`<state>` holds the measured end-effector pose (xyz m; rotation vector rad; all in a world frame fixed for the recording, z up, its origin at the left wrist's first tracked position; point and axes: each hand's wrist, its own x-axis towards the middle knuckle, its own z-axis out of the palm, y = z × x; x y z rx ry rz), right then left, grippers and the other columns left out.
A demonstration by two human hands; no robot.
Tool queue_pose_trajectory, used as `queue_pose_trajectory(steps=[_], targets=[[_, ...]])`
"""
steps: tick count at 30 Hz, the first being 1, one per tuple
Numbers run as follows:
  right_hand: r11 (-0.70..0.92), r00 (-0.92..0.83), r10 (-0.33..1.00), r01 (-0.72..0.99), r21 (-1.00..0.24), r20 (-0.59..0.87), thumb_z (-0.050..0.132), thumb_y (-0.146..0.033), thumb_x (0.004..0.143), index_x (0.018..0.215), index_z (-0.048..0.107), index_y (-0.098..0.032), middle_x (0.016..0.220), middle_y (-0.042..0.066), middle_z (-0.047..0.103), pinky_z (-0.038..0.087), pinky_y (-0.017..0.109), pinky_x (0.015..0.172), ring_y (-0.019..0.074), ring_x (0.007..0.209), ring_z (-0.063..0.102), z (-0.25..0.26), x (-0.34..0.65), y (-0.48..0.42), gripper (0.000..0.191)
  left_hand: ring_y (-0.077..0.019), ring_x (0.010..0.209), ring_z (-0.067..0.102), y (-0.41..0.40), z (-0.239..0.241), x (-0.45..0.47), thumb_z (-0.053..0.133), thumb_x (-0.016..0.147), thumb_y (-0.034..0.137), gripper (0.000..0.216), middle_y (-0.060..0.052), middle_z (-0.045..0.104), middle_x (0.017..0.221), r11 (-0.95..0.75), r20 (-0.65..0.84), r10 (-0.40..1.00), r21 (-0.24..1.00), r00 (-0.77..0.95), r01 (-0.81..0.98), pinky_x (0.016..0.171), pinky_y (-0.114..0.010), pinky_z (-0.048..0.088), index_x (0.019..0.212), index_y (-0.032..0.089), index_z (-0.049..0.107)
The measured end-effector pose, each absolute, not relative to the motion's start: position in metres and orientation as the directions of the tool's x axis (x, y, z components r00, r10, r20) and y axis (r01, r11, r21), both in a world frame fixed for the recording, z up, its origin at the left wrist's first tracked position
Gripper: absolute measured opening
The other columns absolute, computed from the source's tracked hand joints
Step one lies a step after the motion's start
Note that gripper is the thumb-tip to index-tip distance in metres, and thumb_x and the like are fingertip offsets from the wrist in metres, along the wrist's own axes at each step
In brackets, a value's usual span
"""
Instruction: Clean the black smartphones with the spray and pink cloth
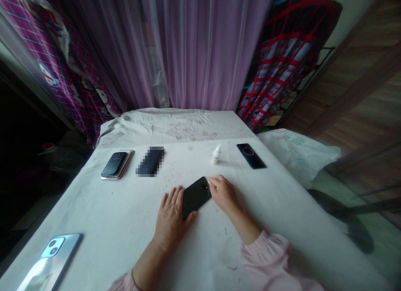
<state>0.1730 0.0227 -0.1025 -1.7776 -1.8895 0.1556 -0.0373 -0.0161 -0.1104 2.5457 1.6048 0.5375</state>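
Observation:
A black phone (196,197) lies back side up on the white cloth, its camera at the upper right corner. My left hand (171,213) grips its left end, thumb along the near edge and fingers at the far edge. At the camera corner, my right hand (223,191) is closed in a pinch. A small white bit shows at its fingertips against the phone, too little of it visible to name. Beyond the hands stands a small white bottle (216,155), upright and touched by neither hand.
Stacked phones (115,165) and a pixelated dark object (151,161) lie at the far left. A dark blue phone (251,156) is at the far right, a silver-blue phone (52,261) at the near left. A plastic bag (297,153) hangs by the right edge; purple curtains (200,53) stand behind.

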Motion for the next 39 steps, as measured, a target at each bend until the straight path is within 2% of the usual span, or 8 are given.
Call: queue_pose_trajectory(steps=[4,7,12,18,22,30,33,39], targets=[[0.123,0.037,0.938,0.894,-0.431,0.345,0.045,-0.015,0.087,0.103,0.072,-0.019,0.092,0.009,0.067,0.050,0.028,0.074,0.0187,0.080,0.064,-0.110,0.186,-0.011,0.032,-0.0344,0.132,0.043,-0.017,-0.111,-0.036,0.055,0.085,0.048,0.065,-0.019,0.048,0.142,-0.443,0.263,0.886,0.242,0.381,0.863,0.109,-0.053,0.032,0.137,0.010,0.045],[0.150,0.054,0.923,0.862,-0.484,0.381,0.043,-0.015,0.087,0.102,0.072,-0.019,0.091,0.008,0.067,0.051,0.027,0.073,0.0180,0.079,0.065,-0.117,0.193,-0.024,0.033,-0.0343,0.132,0.043,-0.017,-0.112,-0.032,0.055,0.085,0.049,0.066,-0.019,0.048,0.142,-0.420,0.273,0.894,0.236,0.355,0.876,0.110,-0.052,0.032,0.138,0.010,0.044],[0.201,0.085,0.893,0.805,-0.559,0.443,0.043,-0.018,0.088,0.102,0.072,-0.021,0.092,0.007,0.067,0.052,0.028,0.076,0.0176,0.083,0.065,-0.120,0.199,-0.011,0.032,-0.0351,0.130,0.045,-0.013,-0.119,-0.028,0.048,0.086,0.064,0.080,-0.023,0.049,0.139,-0.419,0.293,0.892,0.248,0.345,0.873,0.108,-0.051,0.034,0.142,0.008,0.038],[0.253,-0.006,0.891,0.837,-0.485,0.454,0.045,-0.014,0.087,0.101,0.073,-0.020,0.090,0.008,0.067,0.052,0.029,0.077,0.0183,0.083,0.063,-0.120,0.202,0.016,0.032,-0.0348,0.134,0.041,-0.013,-0.123,-0.051,0.048,0.083,0.068,0.089,-0.022,0.048,0.141,-0.553,0.245,0.831,0.283,0.499,0.784,0.109,-0.055,0.028,0.149,0.012,0.026],[0.291,-0.084,0.890,0.862,-0.416,0.448,0.045,-0.010,0.086,0.105,0.072,-0.020,0.090,0.009,0.066,0.053,0.030,0.078,0.0189,0.084,0.061,-0.114,0.194,0.008,0.034,-0.0355,0.137,0.035,-0.013,-0.123,-0.058,0.050,0.084,0.066,0.086,-0.021,0.044,0.144,-0.538,0.218,0.842,0.264,0.494,0.801,0.111,-0.058,0.023,0.148,0.014,0.028],[0.488,-0.277,0.827,0.785,-0.382,0.489,0.048,-0.004,0.086,0.108,0.070,-0.021,0.092,0.009,0.065,0.054,0.030,0.078,0.0191,0.087,0.061,-0.111,0.161,-0.027,0.035,-0.0341,0.137,0.036,-0.014,-0.124,-0.056,0.056,0.082,0.061,0.083,-0.020,0.042,0.146,-0.524,0.215,0.850,0.259,0.481,0.811,0.111,-0.056,0.023,0.147,0.016,0.031],[0.470,-0.261,0.837,0.794,-0.386,0.481,0.044,-0.004,0.087,0.108,0.070,-0.022,0.093,0.009,0.065,0.053,0.029,0.079,0.0184,0.087,0.061,-0.112,0.168,-0.021,0.038,-0.0338,0.137,0.035,-0.015,-0.122,-0.056,0.059,0.082,0.056,0.081,-0.019,0.041,0.146,-0.518,0.205,0.854,0.270,0.478,0.811,0.111,-0.056,0.023,0.147,0.016,0.031],[0.313,-0.106,0.880,0.864,-0.395,0.464,0.043,-0.005,0.084,0.105,0.072,-0.021,0.089,0.008,0.064,0.053,0.029,0.076,0.0184,0.083,0.061,-0.112,0.193,0.007,0.039,-0.0334,0.137,0.034,-0.016,-0.118,-0.055,0.059,0.082,0.054,0.079,-0.018,0.042,0.146,-0.515,0.197,0.857,0.274,0.476,0.812,0.112,-0.056,0.022,0.146,0.016,0.032]])
